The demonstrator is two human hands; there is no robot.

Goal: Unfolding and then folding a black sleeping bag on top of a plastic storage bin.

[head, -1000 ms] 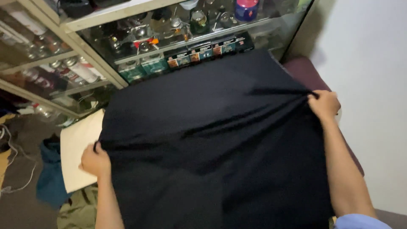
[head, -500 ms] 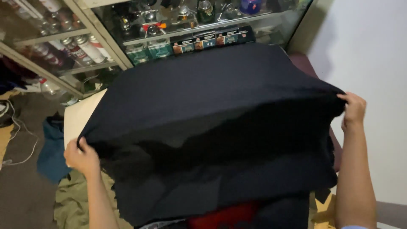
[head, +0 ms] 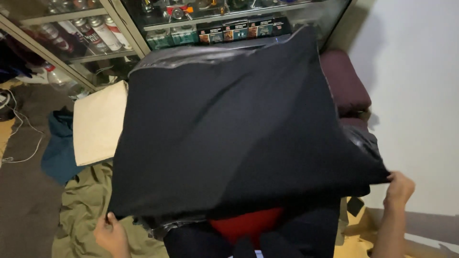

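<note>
A large black cloth [head: 234, 129] is stretched out in the air between my hands and fills the middle of the view. My left hand [head: 111, 234] grips its near left corner at the bottom left. My right hand [head: 399, 187] pinches its near right corner at the lower right. The far edge of the cloth billows up toward the glass cabinet. Under the raised near edge a red piece of fabric [head: 246, 224] shows among dark cloth.
A glass display cabinet [head: 143, 28] with cans, boxes and bottles stands at the back. A tan cushion [head: 98, 122], a teal garment [head: 60, 153] and an olive cloth [head: 81, 205] lie on the floor at left. A maroon cushion [head: 344, 81] sits beside the white wall [head: 416, 71].
Both hands have pulled back toward me and lower, lifting the near edge. The cloth has billowed up off the surface, uncovering the red fabric beneath.
</note>
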